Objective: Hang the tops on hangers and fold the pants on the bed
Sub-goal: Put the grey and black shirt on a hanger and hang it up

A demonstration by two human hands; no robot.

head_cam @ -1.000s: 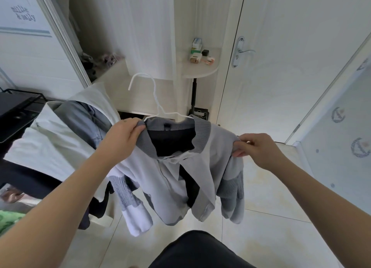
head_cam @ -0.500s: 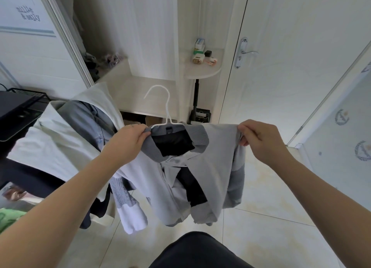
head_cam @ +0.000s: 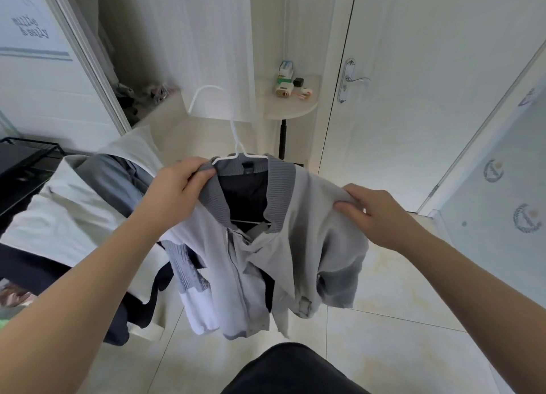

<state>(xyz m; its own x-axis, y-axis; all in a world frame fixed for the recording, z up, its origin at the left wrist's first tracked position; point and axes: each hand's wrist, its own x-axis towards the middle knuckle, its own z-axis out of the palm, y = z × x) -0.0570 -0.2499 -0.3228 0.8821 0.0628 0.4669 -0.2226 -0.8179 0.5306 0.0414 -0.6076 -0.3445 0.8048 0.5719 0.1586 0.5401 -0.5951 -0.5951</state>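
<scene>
Head view showed the grey jacket (head_cam: 310,231) on a white hanger (head_cam: 235,133), held up over the floor (head_cam: 399,349): left hand (head_cam: 174,190) pinching the collar (head_cam: 280,187), right hand (head_cam: 375,213) gripping the other shoulder. Soft, light and floppy, it probably handled best by the shoulders; the hanger's arms were mostly hidden.

Beyond the right hand (head_cam: 381,216) stands a white door (head_cam: 428,98) with a silver lever handle (head_cam: 351,82). Higher up, between it and the left hand (head_cam: 174,192), a small rounded white shelf (head_cam: 291,107) on a dark pole (head_cam: 283,139) carries little boxes (head_cam: 285,79). Pale glossy floor tiles (head_cam: 399,319) lie below both hands. A black wire rack (head_cam: 26,154) sits far to the left of the left hand. The light is soft and even.
</scene>
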